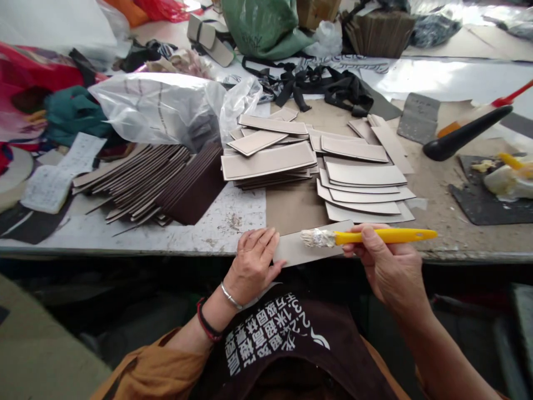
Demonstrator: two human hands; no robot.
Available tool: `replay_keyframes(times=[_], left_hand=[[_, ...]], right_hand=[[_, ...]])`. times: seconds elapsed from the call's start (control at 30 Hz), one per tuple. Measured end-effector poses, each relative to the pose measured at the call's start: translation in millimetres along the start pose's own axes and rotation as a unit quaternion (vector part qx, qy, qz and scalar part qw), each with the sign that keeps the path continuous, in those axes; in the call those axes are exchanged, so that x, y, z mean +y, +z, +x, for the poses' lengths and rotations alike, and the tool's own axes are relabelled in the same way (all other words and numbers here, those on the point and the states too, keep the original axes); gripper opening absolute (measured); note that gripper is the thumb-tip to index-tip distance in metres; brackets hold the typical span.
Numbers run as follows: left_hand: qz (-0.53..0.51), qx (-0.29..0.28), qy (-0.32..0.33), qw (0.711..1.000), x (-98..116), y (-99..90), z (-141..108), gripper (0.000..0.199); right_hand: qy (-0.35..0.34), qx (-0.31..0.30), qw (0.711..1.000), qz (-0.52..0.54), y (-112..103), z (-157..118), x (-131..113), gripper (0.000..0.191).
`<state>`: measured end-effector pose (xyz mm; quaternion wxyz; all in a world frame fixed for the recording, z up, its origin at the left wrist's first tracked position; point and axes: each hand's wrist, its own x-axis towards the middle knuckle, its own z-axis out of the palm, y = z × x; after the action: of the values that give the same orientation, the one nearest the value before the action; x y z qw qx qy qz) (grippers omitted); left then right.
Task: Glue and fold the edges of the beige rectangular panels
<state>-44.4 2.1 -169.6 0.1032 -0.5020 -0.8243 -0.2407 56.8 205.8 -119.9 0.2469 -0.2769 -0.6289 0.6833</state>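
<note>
A flat pale grey strip (295,251) lies at the table's front edge, its near side reaching over the edge. My left hand (256,261) holds the strip's left end, fingers laid together over it and thumb along the near side. Pinched in my right hand (385,261) is a yellow-handled brush (343,238), held level just above the strip. Its bristles point left and are caked with a whitish paste. Whether the bristles touch the strip I cannot tell.
Loose piles of beige dark-edged strips (268,161) and paler strips (364,175) lie beyond my hands. Farther left leans a row of dark brown strips (189,186) beside a clear plastic bag (162,108). A black handle (466,133) and a paste-smeared tub (510,180) stand right.
</note>
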Motion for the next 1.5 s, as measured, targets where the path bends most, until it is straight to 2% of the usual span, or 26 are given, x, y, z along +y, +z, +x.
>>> replay_keyframes(times=[0.07,0.23,0.43,0.57,0.73,0.83,0.9,1.0,1.13,1.23,1.4,1.5], left_hand=[[0.009,-0.003,-0.006,1.000,-1.7,1.0,2.5,0.045],[-0.002,-0.030,0.005,1.000,-6.1,-2.7,1.8,0.065],[-0.010,-0.037,-0.024,0.999,-9.9,-4.9,1.9,0.058],[-0.006,-0.022,-0.040,0.999,-11.4,1.6,9.1,0.056],[-0.012,-0.005,-0.039,0.999,-7.8,13.8,26.7,0.056],[-0.029,-0.006,-0.062,0.998,-3.5,17.8,35.7,0.057],[-0.043,-0.007,-0.082,0.996,-1.4,17.7,37.7,0.058],[-0.067,-0.019,-0.104,0.992,-1.1,14.6,34.9,0.059],[-0.084,-0.033,-0.124,0.988,-4.7,8.6,28.2,0.065],[-0.090,-0.037,-0.122,0.988,-7.7,5.3,24.7,0.069],[-0.095,-0.034,-0.110,0.989,-10.7,3.6,22.2,0.070],[-0.091,-0.032,-0.110,0.989,-10.8,3.4,21.8,0.069]], right_hand=[[0.031,0.018,0.997,0.070,4.8,5.2,3.5,0.026],[0.083,0.039,0.980,0.176,16.6,13.9,16.2,0.028],[0.110,0.018,0.963,0.243,21.3,38.7,25.7,0.026],[0.103,0.031,0.950,0.294,17.5,66.8,25.7,0.026],[0.075,0.038,0.950,0.299,7.8,101.8,23.1,0.024],[0.081,0.044,0.950,0.300,0.6,112.2,17.0,0.023],[0.094,0.044,0.949,0.298,-1.9,107.5,12.1,0.022],[0.078,0.015,0.965,0.250,0.0,82.4,6.4,0.023],[0.000,-0.034,0.996,0.079,9.6,36.8,4.1,0.023],[-0.052,-0.064,0.995,-0.055,19.5,13.4,5.2,0.023],[-0.072,-0.084,0.985,-0.130,35.5,3.2,7.8,0.027],[-0.084,-0.071,0.982,-0.154,35.8,6.3,8.4,0.025]])
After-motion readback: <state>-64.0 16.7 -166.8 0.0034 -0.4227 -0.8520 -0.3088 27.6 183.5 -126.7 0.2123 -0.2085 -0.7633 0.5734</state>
